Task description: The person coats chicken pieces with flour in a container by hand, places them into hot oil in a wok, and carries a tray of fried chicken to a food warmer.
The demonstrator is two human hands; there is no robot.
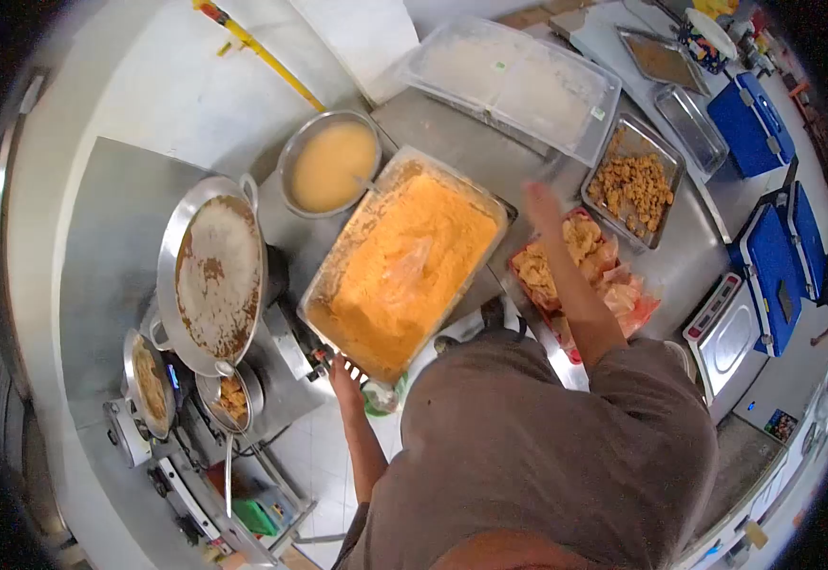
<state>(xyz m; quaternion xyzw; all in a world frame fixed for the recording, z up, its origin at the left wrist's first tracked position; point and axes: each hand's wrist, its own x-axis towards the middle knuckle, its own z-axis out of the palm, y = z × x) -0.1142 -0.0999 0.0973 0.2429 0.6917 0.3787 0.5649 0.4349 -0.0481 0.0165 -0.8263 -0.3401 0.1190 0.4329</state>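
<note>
My left hand (343, 373) is low beside the near left corner of a large tray (342, 255) filled with orange breading flour (361, 299). A burner's control knob (319, 355) sits right by that hand, whose fingers are too small to make out. A crumpled clear plastic piece (409, 266) lies on the flour. My right hand (540, 202), smeared by motion, hovers at the far edge of a red basket (571, 353). Pale battered pieces (537, 271) and clear plastic bags (628, 294) fill the basket.
Left of the tray stand a bowl of yellow batter (333, 169), a large pan (219, 261) and a small pot (233, 399). Behind are a lidded plastic bin (513, 85) and a metal tray of browned pieces (634, 185). A scale (725, 334) and blue cases (765, 266) are at right.
</note>
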